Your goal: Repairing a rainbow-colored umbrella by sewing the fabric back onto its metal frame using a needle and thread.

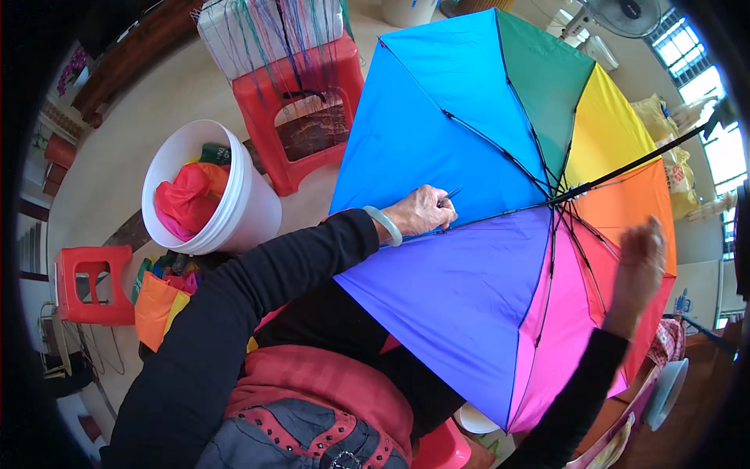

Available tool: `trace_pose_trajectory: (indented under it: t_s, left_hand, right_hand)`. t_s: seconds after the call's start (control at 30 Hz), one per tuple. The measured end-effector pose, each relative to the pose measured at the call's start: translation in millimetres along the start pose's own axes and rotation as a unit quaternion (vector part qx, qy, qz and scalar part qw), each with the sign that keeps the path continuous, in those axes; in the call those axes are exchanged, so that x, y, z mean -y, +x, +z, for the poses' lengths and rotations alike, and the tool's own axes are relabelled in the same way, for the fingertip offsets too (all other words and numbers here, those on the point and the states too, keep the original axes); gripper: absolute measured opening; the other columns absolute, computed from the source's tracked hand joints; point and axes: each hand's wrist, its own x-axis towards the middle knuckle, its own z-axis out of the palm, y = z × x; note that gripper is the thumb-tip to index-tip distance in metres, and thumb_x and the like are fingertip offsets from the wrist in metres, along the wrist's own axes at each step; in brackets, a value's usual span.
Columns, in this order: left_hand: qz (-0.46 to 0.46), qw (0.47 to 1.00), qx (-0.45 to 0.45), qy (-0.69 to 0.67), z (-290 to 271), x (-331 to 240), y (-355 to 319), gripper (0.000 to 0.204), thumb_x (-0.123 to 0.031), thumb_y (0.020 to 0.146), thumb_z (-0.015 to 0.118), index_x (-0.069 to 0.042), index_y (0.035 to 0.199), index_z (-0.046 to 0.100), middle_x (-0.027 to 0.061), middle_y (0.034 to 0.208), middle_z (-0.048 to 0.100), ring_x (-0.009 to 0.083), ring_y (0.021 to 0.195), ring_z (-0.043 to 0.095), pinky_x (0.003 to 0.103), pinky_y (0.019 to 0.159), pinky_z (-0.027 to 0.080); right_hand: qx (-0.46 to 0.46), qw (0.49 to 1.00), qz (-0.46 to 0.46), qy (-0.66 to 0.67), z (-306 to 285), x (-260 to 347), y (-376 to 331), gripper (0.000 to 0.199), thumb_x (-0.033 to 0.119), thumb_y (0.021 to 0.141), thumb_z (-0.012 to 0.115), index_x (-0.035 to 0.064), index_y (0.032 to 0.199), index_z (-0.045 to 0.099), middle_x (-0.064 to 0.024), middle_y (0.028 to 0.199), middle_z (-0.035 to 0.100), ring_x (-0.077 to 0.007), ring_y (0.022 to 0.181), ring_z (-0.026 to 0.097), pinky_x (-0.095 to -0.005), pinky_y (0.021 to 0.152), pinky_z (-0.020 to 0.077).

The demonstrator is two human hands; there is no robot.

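An opened rainbow umbrella (437, 148) lies across my lap with its inner side, black ribs and shaft facing me. Its panels run through blue, green, yellow, orange, red, pink and purple. My left hand (422, 209) is closed at the rib between the blue and purple panels. A thin dark pointed tool (455, 191) sticks out of its fingers; its exact kind is too small to tell. Over the orange and red panels at the right, my right hand (642, 262) is raised and smeared by motion, so its fingers cannot be made out.
Left of the umbrella stands a white bucket (262, 207) holding bunched coloured cloth (187, 199). Behind it, a red stool (266, 125) carries a white box (234, 39) draped with coloured threads. Another red stool (94, 285) and folded colourful fabric (160, 305) are at far left.
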Motion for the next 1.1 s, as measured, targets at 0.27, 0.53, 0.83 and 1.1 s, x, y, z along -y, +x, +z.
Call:
trace_pose_trajectory:
  t_s: [0.27, 0.53, 0.83, 1.1]
  left_hand:
    - [-0.075, 0.995, 0.062, 0.012, -9, -13, -5, 0.016, -0.018, 0.073, 0.055, -0.002, 0.072, 0.056, 0.0031, 0.064, 0.055, 0.0092, 0.056, 0.049, 0.024, 0.052, 0.040]
    - [0.107, 0.979, 0.109, 0.137, -4, 4, 0, 0.015, -0.017, 0.074, 0.056, -0.002, 0.073, 0.057, 0.0027, 0.066, 0.053, 0.0134, 0.057, 0.050, 0.028, 0.051, 0.040]
    - [0.160, 0.945, 0.035, 0.282, 10, 7, -3, 0.010, -0.017, 0.073, 0.056, -0.007, 0.073, 0.058, 0.0098, 0.077, 0.049, 0.0229, 0.072, 0.051, 0.035, 0.064, 0.040]
    - [0.184, 0.950, 0.020, 0.252, 15, 15, 4, 0.013, -0.018, 0.072, 0.057, -0.005, 0.074, 0.059, 0.0104, 0.074, 0.053, 0.0243, 0.068, 0.053, 0.036, 0.060, 0.041]
  right_hand:
    - [-0.019, 1.000, 0.016, -0.004, -86, 13, -2, 0.026, 0.014, 0.086, 0.048, -0.0016, 0.107, 0.048, -0.0064, 0.080, 0.057, -0.0148, 0.071, 0.058, -0.0260, 0.067, 0.0512]
    - [-0.020, 0.998, 0.043, -0.029, -116, 16, -19, 0.027, 0.013, 0.086, 0.047, 0.0003, 0.110, 0.048, -0.0073, 0.085, 0.059, -0.0153, 0.077, 0.059, -0.0266, 0.071, 0.0520]
    - [-0.005, 0.999, 0.037, 0.001, -172, 56, -8, 0.026, 0.013, 0.086, 0.047, 0.0005, 0.109, 0.048, -0.0108, 0.088, 0.059, -0.0181, 0.083, 0.058, -0.0311, 0.079, 0.0493]
    - [-0.064, 0.989, -0.037, -0.128, -105, 63, -12, 0.022, 0.013, 0.087, 0.043, -0.0009, 0.102, 0.052, -0.0109, 0.084, 0.058, -0.0162, 0.080, 0.058, -0.0282, 0.074, 0.0490]
